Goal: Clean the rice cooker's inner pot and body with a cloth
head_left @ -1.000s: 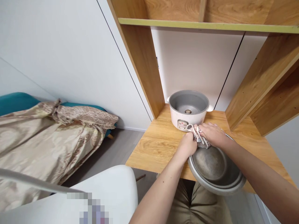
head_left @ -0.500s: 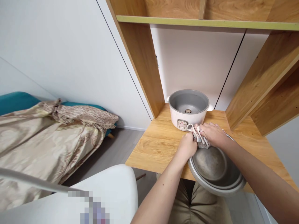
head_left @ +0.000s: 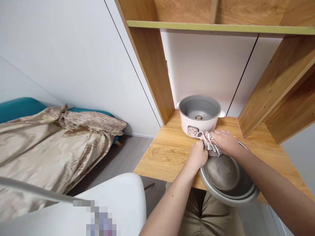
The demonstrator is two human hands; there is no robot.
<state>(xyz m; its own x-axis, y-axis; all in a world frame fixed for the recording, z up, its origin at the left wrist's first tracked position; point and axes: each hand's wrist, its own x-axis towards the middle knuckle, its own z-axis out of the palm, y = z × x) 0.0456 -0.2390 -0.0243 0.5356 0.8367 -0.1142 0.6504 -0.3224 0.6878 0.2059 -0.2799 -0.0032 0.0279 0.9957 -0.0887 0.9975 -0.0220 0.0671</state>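
A pink-and-white patterned cloth [head_left: 209, 141] with loose white strings is bunched between my two hands. My right hand [head_left: 225, 141] is closed over its right side. My left hand [head_left: 199, 152] is a fist at its left edge, its fingertips mostly hidden. Just below the cloth, a round grey metal pot [head_left: 221, 172] lies tilted, overhanging the front edge of the table, with my right forearm across its right side. Behind my hands stands a pale pink rice cooker [head_left: 197, 123], lidless, its grey inside and round central plate showing.
The wooden table [head_left: 162, 150] has upright boards [head_left: 152, 72] at its sides and a shelf with a yellow-green edge [head_left: 221, 28] above. A white chair [head_left: 123, 193] stands at lower left. Beyond it is a teal sofa [head_left: 27, 106] under a beige cover [head_left: 49, 147].
The view has shifted very slightly. Both hands, the cloth and the pot keep nearly the same places.
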